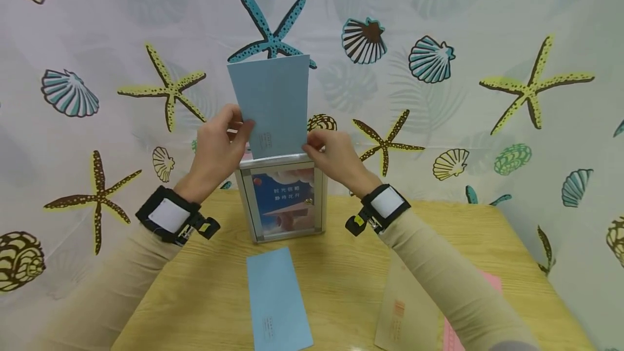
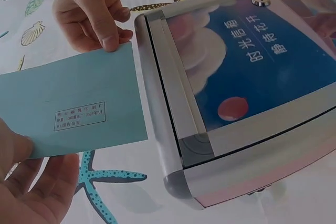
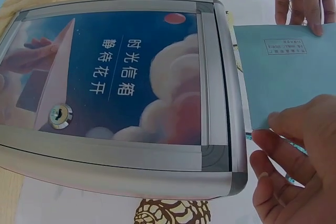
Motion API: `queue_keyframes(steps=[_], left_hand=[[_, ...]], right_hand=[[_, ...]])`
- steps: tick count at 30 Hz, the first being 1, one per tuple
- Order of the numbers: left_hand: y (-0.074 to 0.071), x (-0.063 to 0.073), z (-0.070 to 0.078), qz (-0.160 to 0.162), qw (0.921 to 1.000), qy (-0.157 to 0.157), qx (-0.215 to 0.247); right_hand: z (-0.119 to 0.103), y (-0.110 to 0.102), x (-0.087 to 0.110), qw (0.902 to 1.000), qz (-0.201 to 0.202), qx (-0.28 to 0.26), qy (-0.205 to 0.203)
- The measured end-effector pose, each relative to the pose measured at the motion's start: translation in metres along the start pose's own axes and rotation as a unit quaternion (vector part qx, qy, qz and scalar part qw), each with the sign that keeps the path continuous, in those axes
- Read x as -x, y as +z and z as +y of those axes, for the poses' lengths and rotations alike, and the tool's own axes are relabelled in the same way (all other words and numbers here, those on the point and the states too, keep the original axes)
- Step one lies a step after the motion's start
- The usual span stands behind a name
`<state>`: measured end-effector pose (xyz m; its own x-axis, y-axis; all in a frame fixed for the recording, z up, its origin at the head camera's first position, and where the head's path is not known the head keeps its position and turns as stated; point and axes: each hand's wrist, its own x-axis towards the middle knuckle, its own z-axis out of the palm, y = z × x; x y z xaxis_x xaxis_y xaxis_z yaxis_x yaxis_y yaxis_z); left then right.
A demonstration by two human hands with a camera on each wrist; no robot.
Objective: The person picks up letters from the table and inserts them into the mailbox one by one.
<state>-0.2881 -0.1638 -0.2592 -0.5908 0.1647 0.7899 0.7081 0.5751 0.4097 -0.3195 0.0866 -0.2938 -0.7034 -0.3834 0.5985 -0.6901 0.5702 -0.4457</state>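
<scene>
A light blue envelope stands upright over the top of a metal-framed letter box, its lower edge right at the top rim. My left hand pinches the envelope's left edge between thumb and fingers. At its lower right corner, my right hand pinches it too, close to the rim. Small printed text in a box shows near the envelope's lower end. The letter box front carries a blue picture with white characters and a small round lock.
Another blue envelope lies on the wooden table in front of the box. A tan envelope and a pink one lie partly under my right forearm. Behind hangs a cloth printed with shells and starfish.
</scene>
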Motion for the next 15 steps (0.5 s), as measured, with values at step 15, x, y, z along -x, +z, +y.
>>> queue_keyframes(steps=[15], left_hand=[[0.013, -0.009, -0.016, 0.021, 0.9997, 0.015, -0.005]], right_hand=[[0.011, 0.004, -0.024, 0.9998, -0.014, 0.005, 0.013]])
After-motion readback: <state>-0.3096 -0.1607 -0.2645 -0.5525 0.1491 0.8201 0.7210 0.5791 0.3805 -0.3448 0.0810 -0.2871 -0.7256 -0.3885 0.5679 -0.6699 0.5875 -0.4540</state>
